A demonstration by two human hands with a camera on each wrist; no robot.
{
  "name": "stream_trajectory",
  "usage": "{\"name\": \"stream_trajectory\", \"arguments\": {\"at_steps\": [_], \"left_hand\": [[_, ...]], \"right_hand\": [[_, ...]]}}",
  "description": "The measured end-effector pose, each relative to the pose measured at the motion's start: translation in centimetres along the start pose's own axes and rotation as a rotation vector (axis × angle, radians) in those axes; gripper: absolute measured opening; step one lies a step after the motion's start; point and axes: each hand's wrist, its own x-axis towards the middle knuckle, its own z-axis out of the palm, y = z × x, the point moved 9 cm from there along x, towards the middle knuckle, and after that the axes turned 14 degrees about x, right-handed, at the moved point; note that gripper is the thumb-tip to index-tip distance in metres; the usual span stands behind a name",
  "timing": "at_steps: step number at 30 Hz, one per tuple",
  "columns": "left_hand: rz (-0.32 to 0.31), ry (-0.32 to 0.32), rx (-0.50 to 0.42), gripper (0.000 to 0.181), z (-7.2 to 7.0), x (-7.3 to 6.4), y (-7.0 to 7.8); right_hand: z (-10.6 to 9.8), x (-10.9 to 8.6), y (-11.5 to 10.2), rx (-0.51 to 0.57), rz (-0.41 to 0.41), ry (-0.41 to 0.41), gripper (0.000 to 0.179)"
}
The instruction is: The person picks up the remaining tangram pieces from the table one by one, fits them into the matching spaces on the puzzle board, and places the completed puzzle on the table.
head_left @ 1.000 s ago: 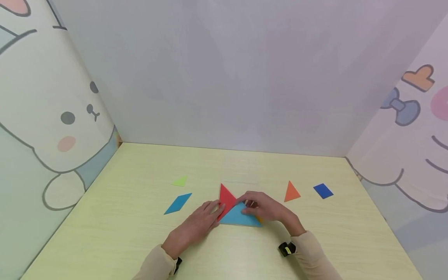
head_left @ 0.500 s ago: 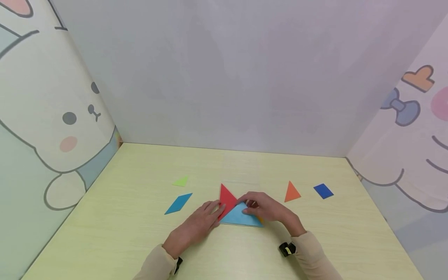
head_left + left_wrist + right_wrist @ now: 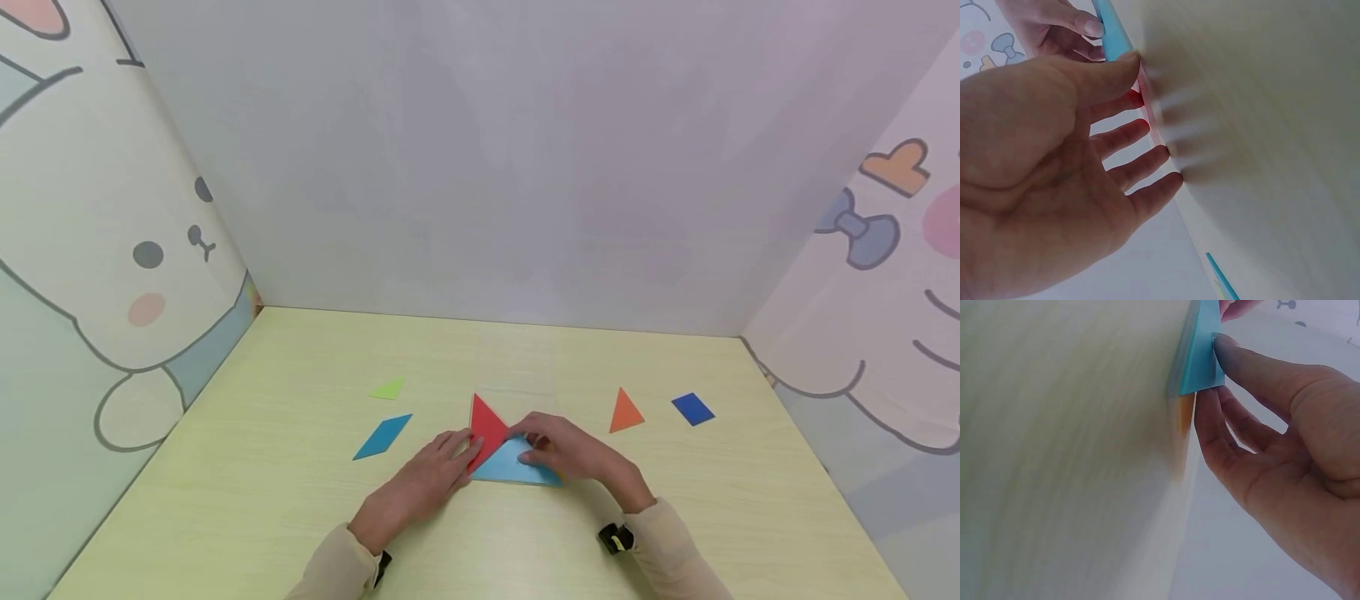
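Note:
My left hand [image 3: 423, 483] rests on the left part of a red triangle tile [image 3: 486, 423], fingers extended. In the left wrist view its thumb tip lies at the corner of a light blue triangle tile [image 3: 1113, 34], and the fingertips are along the red edge. My right hand [image 3: 570, 450] pinches the light blue triangle, thumb on its face and the curled index finger at its top corner, beside the red tile. An orange-yellow piece [image 3: 1185, 412] shows below the light blue one in the right wrist view; the hand mostly hides it in the head view.
On the wooden table [image 3: 480, 550] lie a lime green triangle [image 3: 388, 389] and a blue parallelogram [image 3: 382, 437] to the left. An orange triangle [image 3: 625, 412] and a dark blue square [image 3: 693, 409] lie to the right. A grey panel [image 3: 487, 167] stands behind.
My right hand has shifted slightly toward me, and the orange-yellow edge beside it is now less visible in the head view. My left hand keeps its place on the red triangle.

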Motion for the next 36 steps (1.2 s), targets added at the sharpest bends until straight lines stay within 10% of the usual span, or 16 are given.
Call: {"name": "stream_trajectory", "arguments": {"at_steps": [36], "left_hand": [[0.004, 0.008, 0.0, 0.058, -0.09, 0.0, 0.02]], "right_hand": [[0.0, -0.27, -0.44, -0.063, -0.007, 0.056, 0.031]]}}
